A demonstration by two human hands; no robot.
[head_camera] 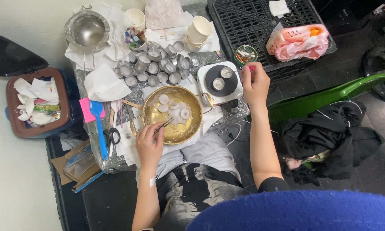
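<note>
Over the gold bowl (175, 128), the left hand (149, 144) pinches tweezers (163, 125) toward small white discs (185, 113), likely brittle, best taken by the rim; right hand (255, 83) pinches something small and pink.

Gold bowl (175, 128): polished metal, glossy, white waxy discs (163, 99) inside. Tweezers (163, 125): thin bright metal, held in left hand (149, 145). Small cups (152, 68): dull silver metal. Counter (233, 112) is wrapped in crinkled foil. Hotplate (219, 81): white body, matt black top. Spatula (99, 128): smooth blue plastic. Crate (252, 21): black plastic grid.
</note>
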